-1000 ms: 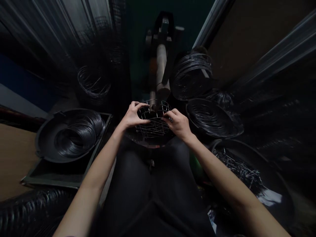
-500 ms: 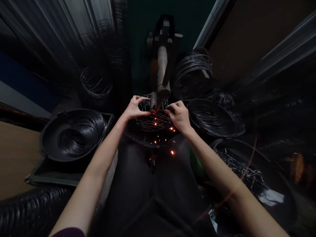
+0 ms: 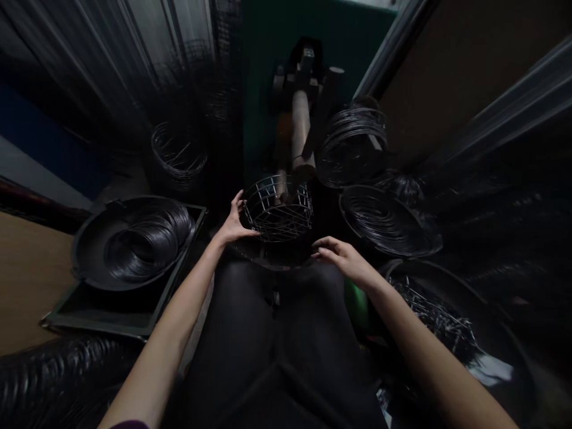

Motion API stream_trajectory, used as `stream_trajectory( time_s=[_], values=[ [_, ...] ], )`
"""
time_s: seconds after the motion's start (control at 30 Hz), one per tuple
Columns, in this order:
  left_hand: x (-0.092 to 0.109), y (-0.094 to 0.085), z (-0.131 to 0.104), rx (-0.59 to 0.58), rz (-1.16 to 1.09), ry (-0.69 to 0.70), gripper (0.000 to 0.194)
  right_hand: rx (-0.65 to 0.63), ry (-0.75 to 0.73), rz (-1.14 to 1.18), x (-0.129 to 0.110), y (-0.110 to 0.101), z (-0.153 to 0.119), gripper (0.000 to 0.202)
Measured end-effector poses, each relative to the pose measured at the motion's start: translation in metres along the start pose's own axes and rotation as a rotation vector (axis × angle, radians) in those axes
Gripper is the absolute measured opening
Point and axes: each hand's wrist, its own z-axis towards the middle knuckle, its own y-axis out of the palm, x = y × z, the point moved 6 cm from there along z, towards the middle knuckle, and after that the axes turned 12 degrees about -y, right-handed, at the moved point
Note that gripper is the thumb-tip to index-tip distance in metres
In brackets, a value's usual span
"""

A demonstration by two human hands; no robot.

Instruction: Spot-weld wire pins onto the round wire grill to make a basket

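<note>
A round wire basket sits tilted around the lower electrode arm of a machine with a thick metal cylinder. My left hand grips the basket's left side, its thumb along the near lower edge and its fingers up by the rim. Lower down and to the right of the basket, my right hand hovers apart from it. Its fingers are loosely bent with a small gap to the thumb, and nothing shows between them.
Coils of wire lie in a black basin at left and a dark pan at right. Short wire pieces fill a basin by my right forearm. More wire rings stand behind. The green machine body rises ahead.
Sparks that flew beneath the basket are gone. My right hand has let go of the basket's area and drawn back down and right. The left hand has shifted slightly lower along its side.
</note>
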Motion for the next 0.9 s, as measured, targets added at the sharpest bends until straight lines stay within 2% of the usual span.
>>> stream_trajectory(
  time_s=[0.17, 0.27, 0.33, 0.43, 0.57, 0.67, 0.77, 0.9],
  values=[
    [0.013, -0.003, -0.014, 0.064, 0.032, 0.071, 0.125, 0.008, -0.002, 0.098, -0.010, 0.016, 0.002, 0.054],
    [0.026, -0.015, -0.026, 0.121, 0.063, 0.127, 0.115, 0.010, -0.073, 0.058, -0.035, 0.024, 0.004, 0.062],
    [0.037, -0.024, -0.034, 0.128, 0.089, 0.179, 0.111, 0.009, -0.137, 0.019, -0.058, 0.029, 0.007, 0.060],
    [0.054, -0.030, -0.048, 0.096, 0.145, 0.243, 0.101, -0.078, -0.155, -0.007, -0.087, 0.042, 0.017, 0.043],
    [0.077, -0.018, -0.069, -0.019, 0.250, 0.286, 0.089, -0.282, -0.049, -0.078, -0.102, 0.063, 0.036, 0.039],
    [0.093, -0.003, -0.077, -0.098, 0.376, 0.270, 0.084, -0.352, -0.022, -0.288, -0.100, 0.070, 0.049, 0.027],
    [0.105, 0.007, -0.074, -0.133, 0.495, 0.260, 0.079, -0.299, -0.177, -0.634, -0.102, 0.069, 0.053, 0.023],
    [0.113, 0.011, -0.065, -0.141, 0.543, 0.280, 0.074, -0.313, -0.352, -1.073, -0.100, 0.073, 0.037, 0.036]
  ],
)
